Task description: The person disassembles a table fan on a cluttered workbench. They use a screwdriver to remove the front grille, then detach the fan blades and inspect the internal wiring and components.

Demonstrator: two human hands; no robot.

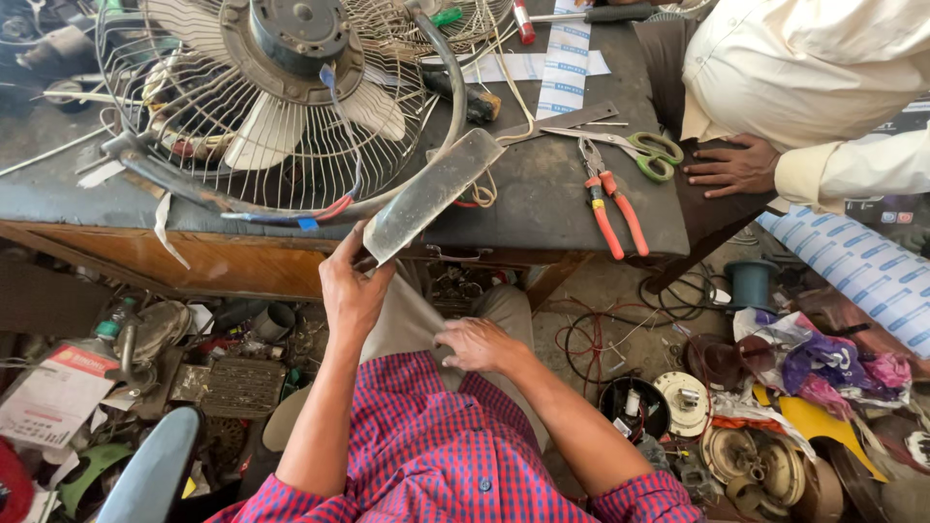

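Gripping a fan blade (431, 194), left hand (351, 291) beside pliers (610, 205).

Grey fan blade (429, 195) held at the workbench edge

A flat, dull-grey metal blade, scuffed and roughly rectangular, is tilted diagonally, its lower end gripped at the bench's front edge and its upper end lying just beside the fan's wire guard (242, 145).

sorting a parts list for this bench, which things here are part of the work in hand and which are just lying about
In hand:
- left hand, grip on the flat metal plate
- right hand, resting on the lap
- fan with wire guard, touching the plate

Lying about:
- red-handled pliers
- green-handled scissors
- another person's hand on the worktable
- floor scrap parts
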